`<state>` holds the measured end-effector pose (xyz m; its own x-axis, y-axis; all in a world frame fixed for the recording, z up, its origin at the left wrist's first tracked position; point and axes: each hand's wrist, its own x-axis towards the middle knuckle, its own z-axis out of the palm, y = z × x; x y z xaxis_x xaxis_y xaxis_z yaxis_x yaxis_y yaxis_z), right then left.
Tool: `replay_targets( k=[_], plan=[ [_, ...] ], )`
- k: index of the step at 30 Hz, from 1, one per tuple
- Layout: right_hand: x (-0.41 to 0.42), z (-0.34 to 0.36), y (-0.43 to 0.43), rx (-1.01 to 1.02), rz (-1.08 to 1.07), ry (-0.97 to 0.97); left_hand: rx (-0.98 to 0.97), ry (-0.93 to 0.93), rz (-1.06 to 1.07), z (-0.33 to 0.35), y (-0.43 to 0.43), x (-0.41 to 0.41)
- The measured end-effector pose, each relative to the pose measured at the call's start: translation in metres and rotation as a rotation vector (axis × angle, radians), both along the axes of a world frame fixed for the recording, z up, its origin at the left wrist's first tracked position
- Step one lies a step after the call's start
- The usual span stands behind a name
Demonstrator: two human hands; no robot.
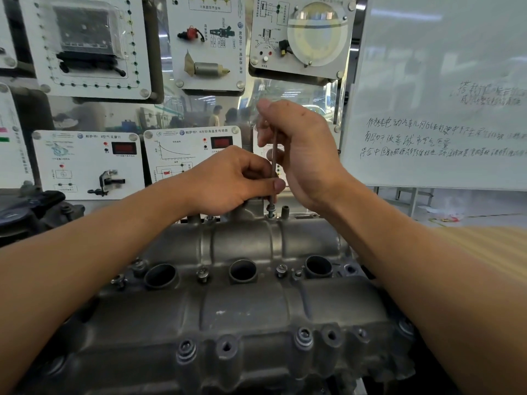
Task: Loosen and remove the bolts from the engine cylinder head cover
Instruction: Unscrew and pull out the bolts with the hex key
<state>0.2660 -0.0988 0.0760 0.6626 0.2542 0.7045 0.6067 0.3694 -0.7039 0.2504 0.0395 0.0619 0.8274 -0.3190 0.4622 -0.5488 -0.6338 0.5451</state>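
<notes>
Facing a wall of white training panels (85, 163) behind the cylinder head cover (242, 309), with a written-on whiteboard (442, 95) behind it to the right, I work at the cover's far rim. It is dull grey cast metal, with 3 round wells (243, 270) across its middle and flanged bolts (203, 273) beside them. My right hand (296, 149) curls round a slim tool shaft (274, 155) standing upright on the far-rim bolt (270, 208). My left hand (228, 178) pinches the shaft lower down.
</notes>
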Motion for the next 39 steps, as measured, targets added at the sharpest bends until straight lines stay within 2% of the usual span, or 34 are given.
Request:
replay_targets(
  k=[4,9,14,23,29,35,39],
  plan=[
    [-0.0002,-0.0018,0.0022,0.002,-0.073,-0.019,0.01,-0.01,0.008,0.0003,-0.0003,0.0007],
    [-0.0048,0.0009,-0.0009,0.039,0.01,0.095,0.003,-0.022,-0.005,-0.0006,0.0003,0.0019],
    [-0.0037,0.0005,0.0,0.09,-0.018,0.133,-0.013,-0.027,-0.012,-0.0016,0.0012,0.0031],
    [0.0025,0.0027,-0.0023,0.113,0.137,0.287,0.003,-0.03,-0.025,-0.002,0.0026,0.0042],
    [0.0029,0.0011,-0.0017,0.103,0.084,0.202,-0.003,-0.026,0.003,-0.0018,0.0032,0.004],
    [0.0042,-0.0022,0.0019,-0.063,0.026,0.065,0.001,-0.009,0.011,-0.0009,0.0022,-0.0005],
    [0.0045,-0.0002,-0.0013,-0.057,0.099,0.177,0.025,-0.008,0.023,-0.0004,0.0019,-0.0019]
  ],
)
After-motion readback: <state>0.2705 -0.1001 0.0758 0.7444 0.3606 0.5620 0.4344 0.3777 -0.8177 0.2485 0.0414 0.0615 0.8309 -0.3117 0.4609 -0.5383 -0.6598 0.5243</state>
